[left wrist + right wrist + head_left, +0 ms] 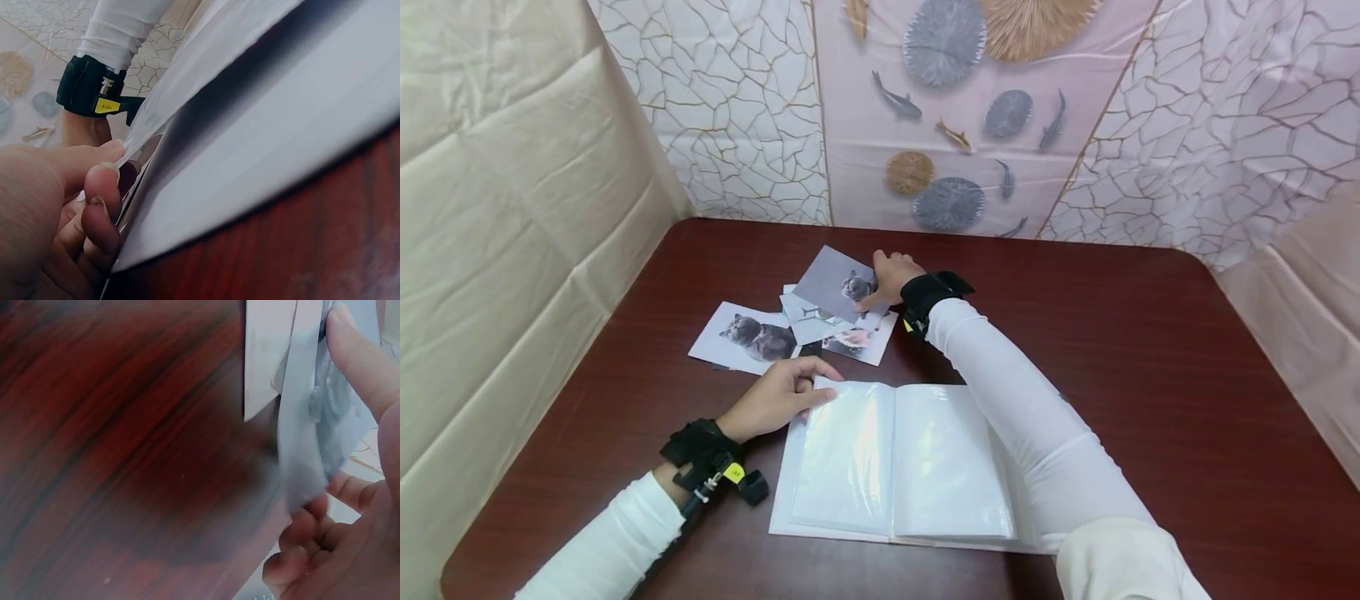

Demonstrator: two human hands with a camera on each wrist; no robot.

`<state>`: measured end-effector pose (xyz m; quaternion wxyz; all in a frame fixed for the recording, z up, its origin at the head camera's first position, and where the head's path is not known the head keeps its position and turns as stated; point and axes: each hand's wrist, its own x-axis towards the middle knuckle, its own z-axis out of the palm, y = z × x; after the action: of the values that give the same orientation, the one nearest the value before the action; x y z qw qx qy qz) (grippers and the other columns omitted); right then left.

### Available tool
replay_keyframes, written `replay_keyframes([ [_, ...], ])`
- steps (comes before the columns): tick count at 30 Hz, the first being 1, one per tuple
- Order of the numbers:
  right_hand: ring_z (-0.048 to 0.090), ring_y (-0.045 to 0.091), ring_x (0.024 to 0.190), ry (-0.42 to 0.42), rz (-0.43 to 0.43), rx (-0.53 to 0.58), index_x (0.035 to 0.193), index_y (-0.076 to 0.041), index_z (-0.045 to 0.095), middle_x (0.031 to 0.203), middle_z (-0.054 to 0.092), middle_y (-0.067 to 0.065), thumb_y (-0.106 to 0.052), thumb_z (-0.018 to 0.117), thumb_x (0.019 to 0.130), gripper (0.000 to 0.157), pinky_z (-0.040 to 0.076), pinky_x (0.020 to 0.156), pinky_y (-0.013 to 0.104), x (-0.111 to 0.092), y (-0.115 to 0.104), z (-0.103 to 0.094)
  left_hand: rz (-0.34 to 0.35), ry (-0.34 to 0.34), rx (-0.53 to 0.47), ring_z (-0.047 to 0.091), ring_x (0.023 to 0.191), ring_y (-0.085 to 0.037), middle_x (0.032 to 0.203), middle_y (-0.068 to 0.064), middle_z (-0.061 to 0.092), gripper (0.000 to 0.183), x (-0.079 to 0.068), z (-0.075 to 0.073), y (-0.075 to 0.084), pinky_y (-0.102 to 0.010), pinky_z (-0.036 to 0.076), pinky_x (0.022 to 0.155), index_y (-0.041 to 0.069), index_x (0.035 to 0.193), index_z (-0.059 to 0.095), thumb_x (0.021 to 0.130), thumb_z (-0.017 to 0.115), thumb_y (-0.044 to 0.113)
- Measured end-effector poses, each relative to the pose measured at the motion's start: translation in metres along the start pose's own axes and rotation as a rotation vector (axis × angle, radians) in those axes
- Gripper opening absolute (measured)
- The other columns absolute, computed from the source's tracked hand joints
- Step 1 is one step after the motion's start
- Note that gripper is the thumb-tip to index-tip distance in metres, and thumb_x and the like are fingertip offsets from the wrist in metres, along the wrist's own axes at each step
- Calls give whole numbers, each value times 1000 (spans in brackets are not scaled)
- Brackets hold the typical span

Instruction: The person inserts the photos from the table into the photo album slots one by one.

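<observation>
An open photo album (842,467) with clear plastic sleeves lies on the table. My left hand (778,396) pinches the upper left corner of a sleeve page (181,94) between thumb and fingers; in the left wrist view that page is lifted off the white cover. Beyond the album my right hand (892,279) grips a grey cat photo (831,279) by its right edge, thumb on the face and fingers behind. Beneath it lie a pale photo (808,321) and a photo with a pinkish subject (876,340). Another cat photo (737,333) is to the left.
The dark red-brown table (1150,375) carries the album and the loose photos. Behind it hangs a patterned cloth (760,108), and a cream cloth (512,250) covers the left side. My right sleeve (1037,433) crosses over the album's right side.
</observation>
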<state>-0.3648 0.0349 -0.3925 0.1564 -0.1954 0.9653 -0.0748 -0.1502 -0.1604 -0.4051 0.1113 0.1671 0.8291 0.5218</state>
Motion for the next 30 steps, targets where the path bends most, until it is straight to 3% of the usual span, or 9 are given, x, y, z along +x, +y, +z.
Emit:
replay_keyframes([
  [3,48,28,116,4,-13,3,137,-5,40,129,51,15,-62,74,69,95,43,97,41,-1,0,0,19,2,-3,51,51,-26,52,-8,40,20,1,-1,-10,-31,42,51,16,110,66,90,66,19],
  [6,51,24,111,21,-44,22,134,-4,47,125,55,13,-55,73,75,82,44,95,39,-1,2,1,37,-3,-8,51,51,-25,52,-9,40,21,3,-1,-23,-32,43,50,19,110,66,90,66,25],
  [9,53,22,95,58,-96,91,118,-5,57,106,59,11,-42,68,86,51,44,83,34,-7,5,-1,42,-5,-13,51,50,-24,53,-9,42,22,6,-1,-29,-32,43,50,22,109,66,89,67,30],
  [12,51,22,80,99,-139,161,97,-6,59,84,54,8,-30,60,94,24,38,70,31,-21,7,-8,44,-6,-12,51,50,-24,53,-10,43,24,7,1,-28,-31,43,50,22,110,66,88,68,31],
  [17,46,21,68,141,-177,214,81,-8,57,69,44,5,-25,53,98,25,33,62,29,-47,5,-21,42,-6,13,51,50,-23,54,-9,45,29,8,2,-28,-31,42,49,22,114,66,87,68,33],
  [24,42,21,67,161,-257,364,81,-6,58,67,39,4,-22,53,98,24,32,62,30,-74,5,-28,52,-10,28,51,49,-23,53,-9,44,28,9,1,-29,-32,42,48,26,113,67,88,67,36],
  [30,38,23,63,200,-269,525,81,-7,55,67,35,6,-24,53,98,24,31,59,30,-93,8,-25,46,-16,18,52,51,-23,54,-10,45,26,9,0,-30,-33,46,51,27,111,67,87,68,37],
])
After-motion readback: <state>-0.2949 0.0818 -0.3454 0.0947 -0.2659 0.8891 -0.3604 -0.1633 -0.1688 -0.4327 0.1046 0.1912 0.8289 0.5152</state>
